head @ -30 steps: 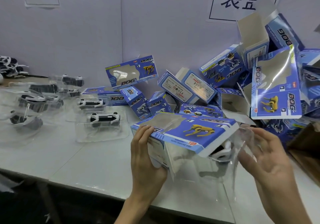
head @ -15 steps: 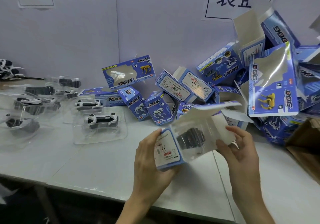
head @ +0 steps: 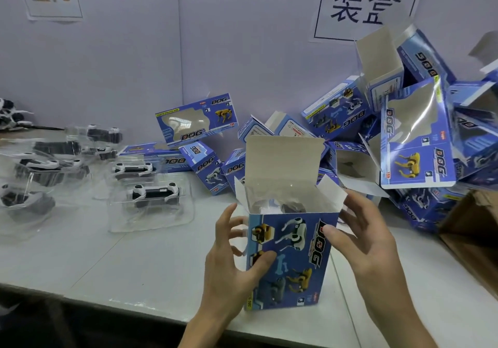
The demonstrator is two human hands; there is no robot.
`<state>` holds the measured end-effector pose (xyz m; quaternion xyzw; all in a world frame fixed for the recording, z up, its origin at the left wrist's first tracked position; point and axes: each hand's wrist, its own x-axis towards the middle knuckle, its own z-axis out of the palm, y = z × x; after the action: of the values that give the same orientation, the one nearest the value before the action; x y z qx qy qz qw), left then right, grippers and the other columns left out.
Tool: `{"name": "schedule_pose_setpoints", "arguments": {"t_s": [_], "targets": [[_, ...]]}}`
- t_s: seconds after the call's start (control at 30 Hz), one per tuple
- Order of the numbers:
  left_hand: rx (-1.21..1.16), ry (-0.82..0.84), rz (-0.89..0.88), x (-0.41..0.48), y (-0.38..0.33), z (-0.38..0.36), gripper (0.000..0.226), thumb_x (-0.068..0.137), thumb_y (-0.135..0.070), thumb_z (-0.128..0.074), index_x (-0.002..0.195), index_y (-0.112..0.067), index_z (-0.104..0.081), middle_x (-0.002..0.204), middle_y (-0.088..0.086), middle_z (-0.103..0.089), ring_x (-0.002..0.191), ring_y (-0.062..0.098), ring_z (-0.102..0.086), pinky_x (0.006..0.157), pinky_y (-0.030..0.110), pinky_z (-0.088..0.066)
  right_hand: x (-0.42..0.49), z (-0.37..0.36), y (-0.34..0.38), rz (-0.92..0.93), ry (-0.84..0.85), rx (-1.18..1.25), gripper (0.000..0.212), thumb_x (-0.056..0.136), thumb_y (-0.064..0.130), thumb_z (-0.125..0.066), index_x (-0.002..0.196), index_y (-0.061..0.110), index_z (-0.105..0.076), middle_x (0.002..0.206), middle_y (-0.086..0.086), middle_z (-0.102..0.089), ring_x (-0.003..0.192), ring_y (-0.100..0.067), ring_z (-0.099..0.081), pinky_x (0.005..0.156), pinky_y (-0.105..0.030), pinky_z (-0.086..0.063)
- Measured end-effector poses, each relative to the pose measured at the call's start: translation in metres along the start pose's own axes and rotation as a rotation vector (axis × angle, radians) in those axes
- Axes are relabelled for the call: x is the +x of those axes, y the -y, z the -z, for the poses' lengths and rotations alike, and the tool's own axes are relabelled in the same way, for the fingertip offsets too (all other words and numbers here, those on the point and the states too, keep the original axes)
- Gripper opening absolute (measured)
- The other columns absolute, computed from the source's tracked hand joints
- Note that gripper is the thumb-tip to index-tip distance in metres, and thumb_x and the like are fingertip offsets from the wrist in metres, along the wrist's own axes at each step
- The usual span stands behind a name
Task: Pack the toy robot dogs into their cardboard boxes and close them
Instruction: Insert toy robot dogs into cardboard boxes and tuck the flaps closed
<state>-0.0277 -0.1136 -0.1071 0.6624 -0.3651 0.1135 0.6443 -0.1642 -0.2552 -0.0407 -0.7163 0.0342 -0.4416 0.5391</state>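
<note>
The box (head: 291, 261) stands upright on the desk (head: 121, 264), close to the front edge, top wide open. The left hand (head: 229, 275) clamps its left side, thumb on the printed front. The right hand (head: 369, 248) clasps the upper right corner, thumb on the front too. Down inside sits the dog (head: 292, 207), dark under clear plastic.

Closing looks like the next job, and here is where it could slip. The side flaps (head: 332, 190) splay outward; if the lid (head: 283, 159) comes down first, they get trapped outside and the top won't seat. The plastic looks to ride near the rim, so a proud edge could block the lid's tuck or crease it. The box stands tall and narrow near the desk edge, so a hard push toward the person could tip it off. And the pile (head: 415, 137) leans just behind; a bump might bring boxes sliding down.

Now the count. One box in hand, one dog in it, two hands on it. Three flaps open: one lid, two sides. On the left, trays (head: 153, 195) with dogs: I make out at least six, though blur hides the far ones. The pile: well over ten boxes, too tangled for an exact number.
</note>
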Motion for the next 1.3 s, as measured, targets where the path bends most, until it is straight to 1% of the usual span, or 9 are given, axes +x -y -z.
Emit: {"name": "schedule_pose_setpoints", "arguments": {"t_s": [0.13, 0.27, 0.4, 0.57, 0.67, 0.77, 0.93, 1.1, 1.3], "targets": [[0.013, 0.034, -0.02, 0.0, 0.001, -0.001, 0.083, 0.07, -0.079, -0.058, 0.137, -0.071, -0.009, 0.132, -0.027, -0.051, 0.115, -0.006, -0.053, 0.079, 0.006, -0.046, 0.0, -0.001, -0.003, 0.01, -0.027, 0.033, 0.049, 0.081, 0.028, -0.078, 0.121, 0.043, -0.055, 0.134, 0.006, -0.061, 0.125, -0.021, -0.058, 0.1, -0.054, -0.049], [0.038, 0.041, -0.059, 0.001, 0.001, -0.002, 0.082, 0.074, -0.083, -0.053, 0.141, -0.068, -0.009, 0.137, -0.015, -0.05, 0.116, -0.008, -0.053, 0.076, 0.004, -0.046, -0.001, -0.005, -0.007, 0.106, -0.041, 0.046, 0.049, 0.081, 0.018, -0.07, 0.12, 0.04, -0.052, 0.146, 0.012, -0.051, 0.131, -0.02, -0.053, 0.098, -0.045, -0.052], [0.037, 0.055, -0.077, 0.002, -0.001, -0.001, 0.084, 0.075, -0.08, -0.054, 0.145, -0.062, -0.011, 0.134, -0.012, -0.052, 0.114, -0.005, -0.055, 0.072, 0.004, -0.048, 0.004, -0.005, -0.012, 0.131, 0.004, -0.015, 0.044, 0.082, 0.011, -0.062, 0.119, 0.035, -0.056, 0.144, 0.007, -0.055, 0.13, -0.024, -0.053, 0.098, -0.056, -0.047], [-0.014, 0.057, -0.089, 0.003, -0.003, 0.003, 0.102, 0.064, -0.063, -0.074, 0.143, -0.068, -0.008, 0.132, -0.045, -0.042, 0.108, -0.006, -0.06, 0.07, 0.006, -0.049, 0.008, 0.002, -0.016, 0.16, 0.002, -0.109, 0.025, 0.082, 0.023, -0.061, 0.107, 0.021, -0.061, 0.128, 0.006, -0.066, 0.121, -0.019, -0.058, 0.087, -0.017, -0.05], [-0.024, 0.048, -0.135, 0.009, -0.01, 0.01, 0.109, 0.063, -0.056, -0.079, 0.15, -0.053, -0.013, 0.145, -0.039, -0.033, 0.12, -0.003, -0.055, 0.084, 0.008, -0.048, 0.011, 0.003, -0.017, 0.175, -0.006, -0.136, 0.026, 0.079, 0.031, -0.058, 0.103, 0.02, -0.062, 0.126, 0.005, -0.066, 0.121, -0.017, -0.058, 0.087, -0.015, -0.048], [-0.009, 0.042, -0.287, 0.025, -0.026, 0.018, 0.095, 0.073, -0.047, -0.076, 0.152, -0.035, -0.025, 0.155, -0.017, -0.034, 0.138, 0.008, -0.041, 0.107, 0.016, -0.037, 0.012, 0.002, -0.018, 0.14, -0.02, -0.073, 0.024, 0.077, 0.035, -0.059, 0.098, 0.024, -0.062, 0.127, 0.005, -0.064, 0.121, -0.017, -0.057, 0.083, -0.026, -0.054], [0.101, 0.154, -0.386, 0.042, -0.045, 0.015, 0.073, 0.083, -0.041, -0.07, 0.146, -0.018, -0.043, 0.149, -0.016, -0.046, 0.139, 0.008, -0.041, 0.112, 0.017, -0.032, 0.018, 0.003, -0.02, 0.137, -0.021, -0.074, 0.023, 0.073, 0.036, -0.057, 0.093, 0.026, -0.061, 0.119, 0.002, -0.064, 0.116, -0.023, -0.057, 0.084, -0.058, -0.053], [0.166, 0.229, -0.435, 0.048, -0.043, 0.015, 0.052, 0.086, -0.038, -0.067, 0.135, -0.023, -0.057, 0.142, -0.02, -0.053, 0.136, 0.007, -0.045, 0.111, 0.026, -0.037, 0.024, 0.002, -0.023, 0.142, -0.021, -0.083, 0.024, 0.069, 0.036, -0.057, 0.091, 0.028, -0.062, 0.115, 0.001, -0.064, 0.114, -0.025, -0.056, 0.084, -0.063, -0.05], [0.315, 0.264, -0.44, 0.058, -0.062, 0.023, 0.03, 0.091, -0.043, -0.058, 0.112, -0.027, -0.072, 0.115, -0.021, -0.066, 0.115, -0.003, -0.057, 0.093, 0.024, -0.05, 0.02, -0.004, -0.029, 0.164, -0.06, -0.047, 0.028, 0.071, 0.035, -0.056, 0.095, 0.021, -0.059, 0.115, -0.003, -0.063, 0.11, -0.033, -0.057, 0.089, -0.062, -0.046]]}}
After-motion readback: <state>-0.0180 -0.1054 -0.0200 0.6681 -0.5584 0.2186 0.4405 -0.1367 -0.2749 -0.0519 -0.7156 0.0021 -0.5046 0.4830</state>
